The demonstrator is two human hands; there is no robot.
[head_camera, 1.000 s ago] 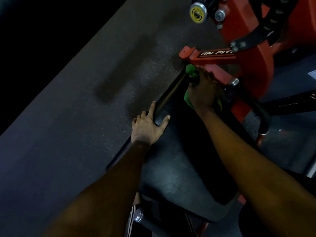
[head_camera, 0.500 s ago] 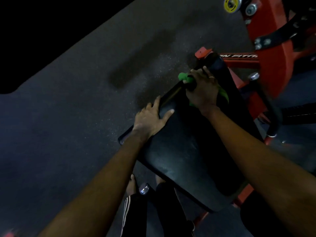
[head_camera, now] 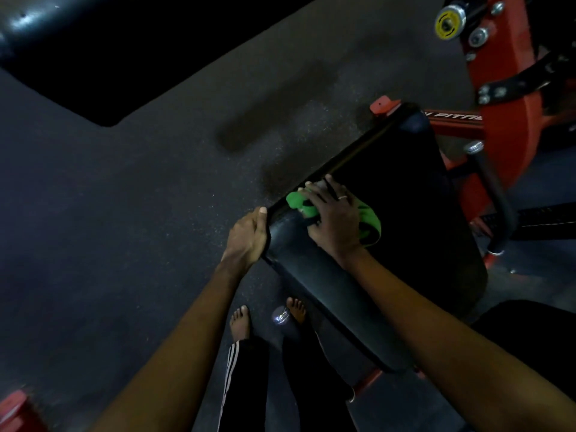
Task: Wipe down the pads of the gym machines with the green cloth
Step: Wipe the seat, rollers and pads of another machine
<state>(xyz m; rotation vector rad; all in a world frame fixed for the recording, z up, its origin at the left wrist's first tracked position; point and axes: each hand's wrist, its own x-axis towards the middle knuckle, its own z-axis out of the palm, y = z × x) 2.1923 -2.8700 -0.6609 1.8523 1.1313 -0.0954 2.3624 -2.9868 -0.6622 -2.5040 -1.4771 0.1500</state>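
A long black pad (head_camera: 399, 213) on a red gym machine slopes from the upper right toward me. My right hand (head_camera: 333, 216) presses the green cloth (head_camera: 369, 218) against the pad near its left edge, and the cloth bulges out on both sides of the hand. My left hand (head_camera: 247, 236) grips the pad's left edge just below the cloth, thumb on top and fingers curled under the side.
The red machine frame (head_camera: 505, 120) with a black handle bar (head_camera: 495, 194) rises at the right. A dark shape (head_camera: 124, 57) crosses the top left. My bare feet (head_camera: 240, 322) and a metal bottle (head_camera: 282, 316) are on the dark rubber floor below the pad.
My right hand has slid the cloth down the pad's left edge toward me. My left hand moved from lying flat on the pad to gripping its side edge. The view tilted upward.
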